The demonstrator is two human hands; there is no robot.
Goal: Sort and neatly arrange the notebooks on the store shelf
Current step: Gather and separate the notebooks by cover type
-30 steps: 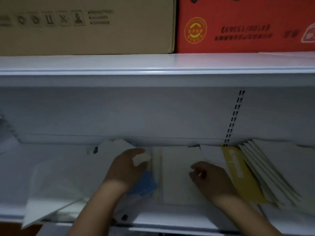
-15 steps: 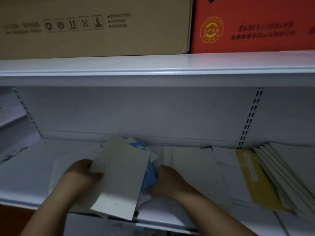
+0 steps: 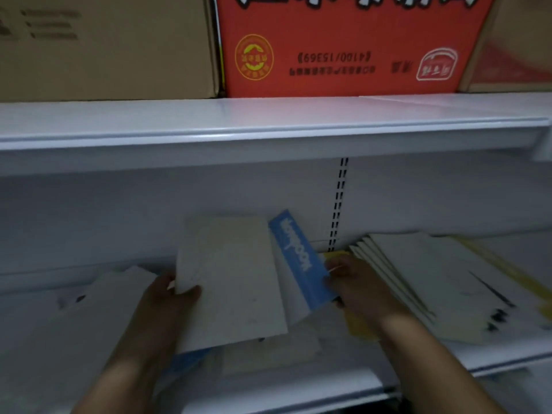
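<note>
Item 1. My left hand (image 3: 170,297): grips the cream notebook (image 3: 233,279) at its lower left corner, thumb across the front cover, fingers hidden behind it. The notebook is lifted off the shelf (image 3: 298,386) and leans back, its top edge toward the rear wall.

Item 2. My right hand (image 3: 355,285): fingers curled round the right edge of the blue notebook (image 3: 301,261), which has white lettering along its cover. This notebook stands tilted just behind and to the right of the cream one, touching it.

Item 3. Yellow notebook (image 3: 358,327): flat on the shelf beneath my right hand, mostly covered by it.

Item 4. Fanned stack (image 3: 433,279): several pale notebooks overlapping like steps, lying flat at the right end of the shelf, just beside my right hand.

Item 5. White notebooks (image 3: 113,294): lying flat at the left, partly under my left forearm; count unclear through blur. More covers lie under the cream notebook, too dim to tell apart.

Item 6. Slotted upright (image 3: 339,204): on the rear wall, behind the blue notebook.

Item 7. Upper shelf (image 3: 268,121): carries a brown carton (image 3: 104,46) at left and a red carton (image 3: 343,43) beside it, print upside down.
</note>
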